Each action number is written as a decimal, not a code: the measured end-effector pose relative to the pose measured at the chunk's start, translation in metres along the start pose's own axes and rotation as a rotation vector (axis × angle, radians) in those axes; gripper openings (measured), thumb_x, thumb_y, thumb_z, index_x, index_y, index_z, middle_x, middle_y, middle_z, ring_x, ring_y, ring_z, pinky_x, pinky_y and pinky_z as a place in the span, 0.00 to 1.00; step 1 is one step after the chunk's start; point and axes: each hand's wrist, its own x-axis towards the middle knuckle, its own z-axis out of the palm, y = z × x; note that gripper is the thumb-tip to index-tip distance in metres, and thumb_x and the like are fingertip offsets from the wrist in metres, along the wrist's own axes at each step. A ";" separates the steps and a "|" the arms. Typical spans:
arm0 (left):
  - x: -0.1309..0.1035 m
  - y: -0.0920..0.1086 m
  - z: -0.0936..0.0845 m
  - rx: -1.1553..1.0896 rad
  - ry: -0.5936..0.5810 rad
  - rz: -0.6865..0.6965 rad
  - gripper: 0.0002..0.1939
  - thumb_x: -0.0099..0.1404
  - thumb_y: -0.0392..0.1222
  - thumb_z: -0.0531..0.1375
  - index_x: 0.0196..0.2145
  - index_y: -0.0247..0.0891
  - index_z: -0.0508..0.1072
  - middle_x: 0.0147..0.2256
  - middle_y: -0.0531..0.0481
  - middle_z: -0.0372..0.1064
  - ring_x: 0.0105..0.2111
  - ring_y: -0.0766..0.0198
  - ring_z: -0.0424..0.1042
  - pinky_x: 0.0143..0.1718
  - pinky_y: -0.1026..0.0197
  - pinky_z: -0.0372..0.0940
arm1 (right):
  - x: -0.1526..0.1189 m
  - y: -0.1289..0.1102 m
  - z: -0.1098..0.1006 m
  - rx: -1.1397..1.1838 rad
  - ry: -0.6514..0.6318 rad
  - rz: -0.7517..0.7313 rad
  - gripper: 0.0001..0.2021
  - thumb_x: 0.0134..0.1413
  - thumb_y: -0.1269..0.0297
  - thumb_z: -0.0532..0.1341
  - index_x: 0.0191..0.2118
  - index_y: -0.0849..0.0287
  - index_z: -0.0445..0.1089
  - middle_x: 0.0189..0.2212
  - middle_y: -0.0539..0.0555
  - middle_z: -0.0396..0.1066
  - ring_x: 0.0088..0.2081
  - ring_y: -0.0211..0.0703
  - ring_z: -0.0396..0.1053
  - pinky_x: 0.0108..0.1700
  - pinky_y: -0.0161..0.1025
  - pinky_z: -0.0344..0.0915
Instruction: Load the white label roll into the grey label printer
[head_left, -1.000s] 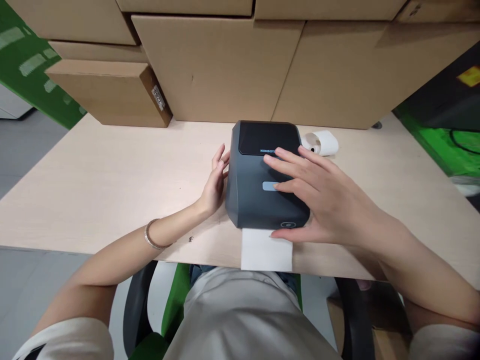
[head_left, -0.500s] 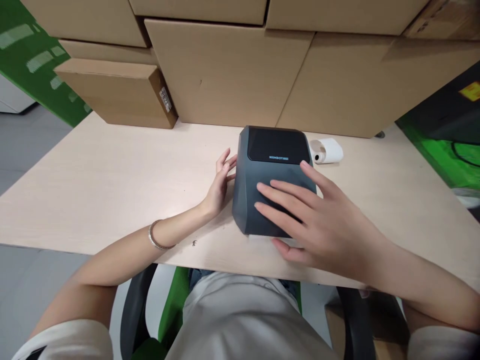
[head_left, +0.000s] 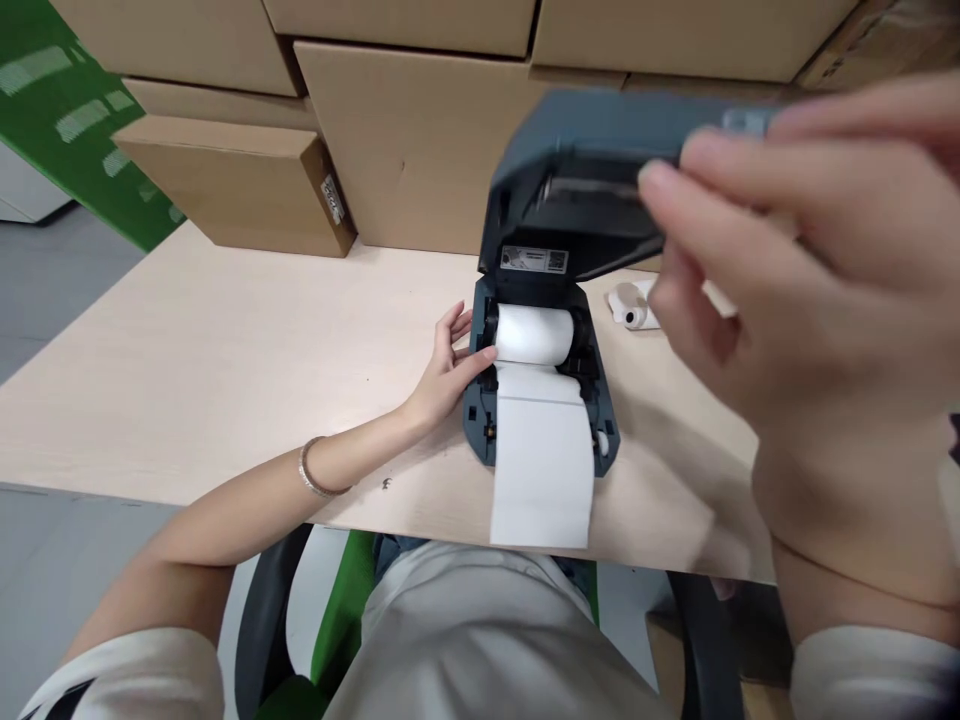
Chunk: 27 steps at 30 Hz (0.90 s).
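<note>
A dark label printer [head_left: 606, 400] stands on the table with its lid [head_left: 585, 140] raised. Inside it sits a white label roll [head_left: 534, 334], and a strip of labels [head_left: 543, 480] runs out over the front and lies toward the table edge. My right hand [head_left: 832, 240] pinches the lid's front edge, high above the table. My left hand [head_left: 450, 372] rests at the printer's left side, fingers apart, its thumb on the rim beside the roll. A sticker shows inside the lid.
Right of the printer lies a white roll-like piece [head_left: 636, 306], partly behind my right hand. Large cardboard boxes [head_left: 420, 150] line the back of the table [head_left: 225, 380]. A smaller flat box [head_left: 240, 190] stands at the back left.
The printer lid has swung up and back, lifted by my right hand. The label roll and strip now show. My left thumb has moved onto the printer's rim.
</note>
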 end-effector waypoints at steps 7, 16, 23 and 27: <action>0.002 0.011 -0.004 0.191 0.015 0.053 0.35 0.65 0.50 0.65 0.68 0.46 0.67 0.67 0.40 0.62 0.72 0.40 0.59 0.68 0.41 0.66 | 0.094 0.027 0.022 -0.278 -0.091 0.090 0.40 0.75 0.45 0.47 0.77 0.75 0.53 0.74 0.71 0.59 0.73 0.83 0.57 0.73 0.70 0.52; 0.005 0.014 -0.005 0.315 0.041 0.148 0.33 0.62 0.47 0.61 0.65 0.41 0.72 0.57 0.41 0.68 0.62 0.43 0.68 0.56 0.45 0.72 | 0.084 0.013 0.065 -0.251 -0.253 -0.073 0.25 0.71 0.53 0.57 0.65 0.61 0.71 0.67 0.69 0.70 0.67 0.72 0.67 0.65 0.68 0.65; 0.008 0.008 -0.008 0.339 0.030 0.156 0.34 0.61 0.47 0.61 0.65 0.40 0.70 0.57 0.40 0.67 0.63 0.44 0.68 0.55 0.46 0.72 | 0.047 0.021 0.126 -0.038 -0.932 0.075 0.31 0.49 0.52 0.72 0.59 0.57 0.74 0.50 0.61 0.81 0.44 0.60 0.79 0.40 0.48 0.69; 0.009 0.008 -0.009 0.374 0.024 0.156 0.35 0.61 0.47 0.60 0.66 0.40 0.69 0.57 0.40 0.68 0.62 0.45 0.69 0.54 0.47 0.72 | 0.048 0.020 0.125 -0.001 -0.934 0.102 0.32 0.49 0.54 0.70 0.60 0.56 0.72 0.51 0.59 0.82 0.46 0.60 0.79 0.38 0.45 0.64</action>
